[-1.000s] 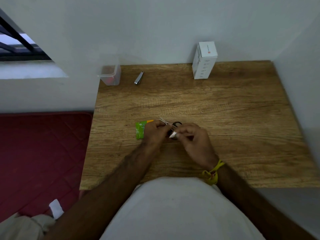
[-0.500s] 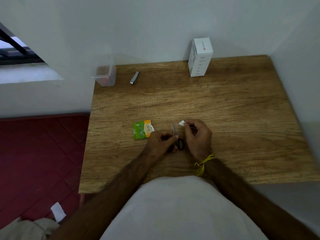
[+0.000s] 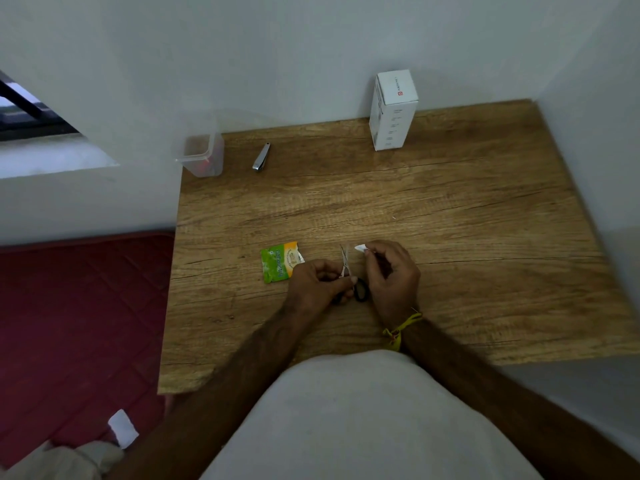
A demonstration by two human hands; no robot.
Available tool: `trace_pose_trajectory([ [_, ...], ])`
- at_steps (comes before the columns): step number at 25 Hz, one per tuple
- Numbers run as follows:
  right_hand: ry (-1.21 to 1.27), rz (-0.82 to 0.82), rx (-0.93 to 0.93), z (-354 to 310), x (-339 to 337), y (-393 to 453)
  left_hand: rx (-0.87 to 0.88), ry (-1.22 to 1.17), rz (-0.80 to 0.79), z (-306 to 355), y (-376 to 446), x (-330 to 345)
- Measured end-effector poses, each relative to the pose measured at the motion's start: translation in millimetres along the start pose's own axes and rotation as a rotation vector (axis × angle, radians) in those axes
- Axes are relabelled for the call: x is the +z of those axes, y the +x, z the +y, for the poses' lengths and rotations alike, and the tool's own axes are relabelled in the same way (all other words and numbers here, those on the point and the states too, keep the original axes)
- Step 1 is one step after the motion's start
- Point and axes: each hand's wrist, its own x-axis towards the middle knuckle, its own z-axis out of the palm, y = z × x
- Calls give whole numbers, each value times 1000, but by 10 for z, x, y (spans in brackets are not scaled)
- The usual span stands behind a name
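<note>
Scissors [image 3: 346, 268] sit in the near-middle of the wooden table [image 3: 450, 220], not far in from its front edge, and the left hand [image 3: 317, 285] has them: fingers curled in round the black handles, thumb pressed across the top. Just beside it, the right hand [image 3: 391, 278] is curled too, thumb and forefinger pinching a small white scrap [image 3: 360, 248] just right of the blade tips. A yellow thread band [image 3: 401, 329] is tied round that wrist.

Left of the left hand, close by its knuckles, lies a green sachet [image 3: 278, 261], flat on the wood and well in from the table's left edge. Over that edge it drops to a red mat [image 3: 79, 306].

Beyond the hands there's a broad stretch of bare wood running to the back wall, and plenty more out to the right, where a side wall closes it off.

At the far edge: a clear plastic container [image 3: 201, 155] in the left corner, a metal nail clipper [image 3: 261, 156] near it, and an upright white box [image 3: 393, 110] against the wall.

The scissors look small, slim silvery blades pointing away from the person, slightly parted, with dark loop handles, one loop showing between the two hands.
</note>
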Motion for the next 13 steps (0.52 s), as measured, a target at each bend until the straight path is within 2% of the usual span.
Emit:
trace_pose_trajectory([
  [5,-64,-47,-135,22,11,68,-25,-17,-19,8,27,9],
  [13,-182,-210,-288,83,65,33,76,26,-57,-33,-6,-18],
])
